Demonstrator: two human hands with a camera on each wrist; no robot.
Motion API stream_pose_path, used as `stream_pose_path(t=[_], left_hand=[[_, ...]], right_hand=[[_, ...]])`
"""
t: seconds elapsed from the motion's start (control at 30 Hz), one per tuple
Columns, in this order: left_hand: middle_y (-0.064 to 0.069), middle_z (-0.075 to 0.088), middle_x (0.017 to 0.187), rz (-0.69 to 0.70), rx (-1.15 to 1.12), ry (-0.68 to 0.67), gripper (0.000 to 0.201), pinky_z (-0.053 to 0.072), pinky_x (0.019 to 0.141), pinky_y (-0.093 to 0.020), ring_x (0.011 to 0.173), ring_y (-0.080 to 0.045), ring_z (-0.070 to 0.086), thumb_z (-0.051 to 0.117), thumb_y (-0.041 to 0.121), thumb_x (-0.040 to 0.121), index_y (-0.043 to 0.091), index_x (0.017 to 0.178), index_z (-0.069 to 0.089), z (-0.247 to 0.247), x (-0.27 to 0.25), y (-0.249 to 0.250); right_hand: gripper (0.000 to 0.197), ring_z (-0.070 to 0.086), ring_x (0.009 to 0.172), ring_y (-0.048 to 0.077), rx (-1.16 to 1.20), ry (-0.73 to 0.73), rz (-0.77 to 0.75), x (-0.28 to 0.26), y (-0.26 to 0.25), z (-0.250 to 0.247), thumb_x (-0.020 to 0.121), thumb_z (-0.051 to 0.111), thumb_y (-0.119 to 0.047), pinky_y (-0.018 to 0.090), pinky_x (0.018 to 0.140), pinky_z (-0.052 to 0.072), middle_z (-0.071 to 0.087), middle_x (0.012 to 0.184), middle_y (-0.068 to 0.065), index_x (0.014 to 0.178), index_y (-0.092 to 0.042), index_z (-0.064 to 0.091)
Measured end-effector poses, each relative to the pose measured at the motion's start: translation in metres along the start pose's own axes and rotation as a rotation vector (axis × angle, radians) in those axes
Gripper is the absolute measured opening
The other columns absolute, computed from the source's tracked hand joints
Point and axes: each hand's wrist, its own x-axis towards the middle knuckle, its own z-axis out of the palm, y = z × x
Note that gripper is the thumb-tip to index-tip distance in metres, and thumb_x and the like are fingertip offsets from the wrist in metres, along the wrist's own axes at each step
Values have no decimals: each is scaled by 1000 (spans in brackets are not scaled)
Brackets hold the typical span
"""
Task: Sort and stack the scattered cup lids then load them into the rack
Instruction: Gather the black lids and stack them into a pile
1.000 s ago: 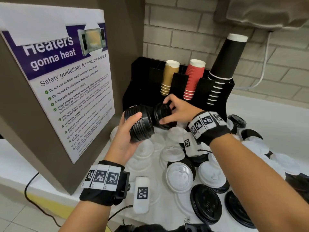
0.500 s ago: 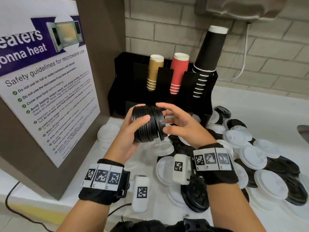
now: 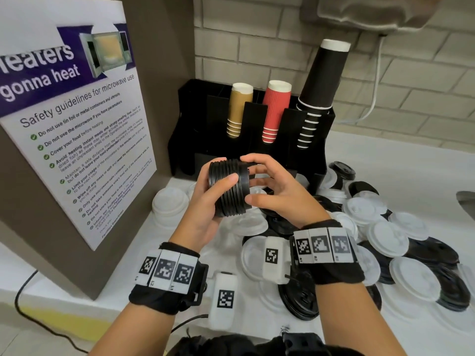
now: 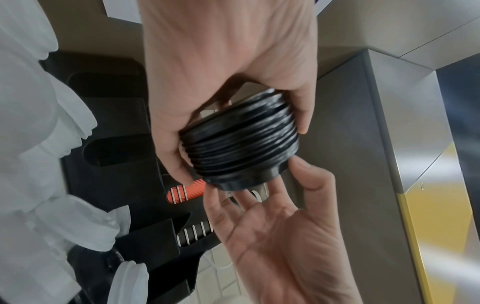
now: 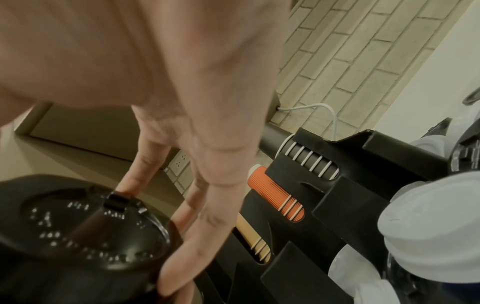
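Note:
One stack of black cup lids (image 3: 228, 191) lies on its side in the air in front of the black rack (image 3: 195, 124). My left hand (image 3: 221, 183) grips it, thumb across the ribbed side and fingers behind. The wrist view shows the same stack (image 4: 241, 152) in my left hand (image 4: 228, 67). My right hand (image 3: 262, 183) touches the stack's right end with straight, spread fingers, index over the top and thumb under the rim. In its own view my right hand (image 5: 207, 164) rests against the embossed top lid (image 5: 85, 226).
Loose white lids (image 3: 385, 235) and black lids (image 3: 434, 250) cover the counter to the right. A short white lid stack (image 3: 169, 204) stands at the left. The rack holds tan (image 3: 237, 109), red (image 3: 276, 109) and black cups (image 3: 321, 88). A brown cabinet with a poster (image 3: 77, 140) walls the left.
One second ago my right hand held a separate small black stack; it went onto the end of the left hand's stack. Now both hands hold one stack, slightly nearer me.

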Motion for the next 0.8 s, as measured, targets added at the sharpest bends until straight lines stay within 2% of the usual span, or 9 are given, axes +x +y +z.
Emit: stream_pose_path(t=[0.13, 0.23, 0.3, 0.37, 0.47, 0.53, 0.6, 0.67, 0.8], left_hand=[[-7, 64, 115, -4, 12, -13, 62, 56, 66, -40, 99, -24, 68, 78, 32, 63, 28, 120, 56, -2, 0, 1], [-6, 65, 111, 3, -2, 31, 54, 57, 64, -39, 94, -20, 69, 76, 26, 66, 28, 116, 58, -4, 2, 5], [-4, 65, 107, 23, -21, 81, 48, 57, 63, -39, 89, -16, 69, 70, 22, 71, 25, 116, 56, -10, 0, 11], [-5, 63, 105, 42, -43, 124, 52, 59, 65, -40, 90, -19, 66, 68, 21, 72, 19, 122, 52, -15, -1, 16], [-11, 59, 110, 43, -46, 157, 69, 58, 69, -41, 98, -26, 61, 71, 22, 69, 12, 133, 46, -20, -2, 21], [-10, 59, 111, 45, -38, 163, 66, 57, 71, -42, 99, -26, 60, 68, 21, 71, 13, 133, 47, -20, -2, 23], [-9, 60, 110, 44, -27, 158, 57, 56, 73, -43, 99, -26, 60, 67, 21, 72, 17, 127, 49, -21, -3, 23], [-9, 60, 111, 41, -12, 150, 59, 56, 75, -44, 100, -27, 61, 71, 22, 70, 19, 125, 50, -22, -5, 24], [-10, 58, 115, 50, 6, 155, 76, 55, 77, -45, 103, -27, 60, 75, 27, 65, 13, 134, 47, -24, -8, 27]], right_hand=[[62, 59, 107, 9, -38, -43, 7, 2, -2, -1, 74, 70, -14, 33, 94, 51, 57, 112, -9, 130, -31, 48], [59, 62, 110, 14, -23, -131, 80, 12, -5, -15, 82, 71, -25, 32, 94, 52, 57, 122, -2, 134, -35, 47], [43, 62, 107, 12, -185, -122, 178, 24, -6, -20, 88, 64, -33, 26, 88, 51, 60, 121, 0, 129, -31, 52], [34, 59, 102, 14, -562, -222, 303, 39, 1, -20, 89, 62, -42, 22, 83, 48, 62, 114, 1, 117, -23, 60], [53, 53, 91, 14, -1052, -508, 511, 54, 22, -4, 80, 65, -58, 26, 76, 44, 55, 103, -4, 113, -17, 56], [67, 49, 83, 13, -1208, -582, 569, 60, 33, 6, 74, 67, -64, 26, 68, 40, 53, 101, -4, 118, -15, 51], [78, 48, 86, 14, -1300, -619, 579, 62, 43, 13, 69, 68, -67, 28, 71, 41, 56, 111, 0, 124, -15, 47], [84, 47, 90, 17, -1363, -636, 572, 62, 49, 18, 68, 70, -66, 32, 76, 44, 55, 118, 3, 130, -16, 42], [75, 49, 75, 15, -1298, -601, 556, 65, 39, 17, 76, 68, -56, 32, 69, 45, 53, 98, 1, 132, -17, 37]])
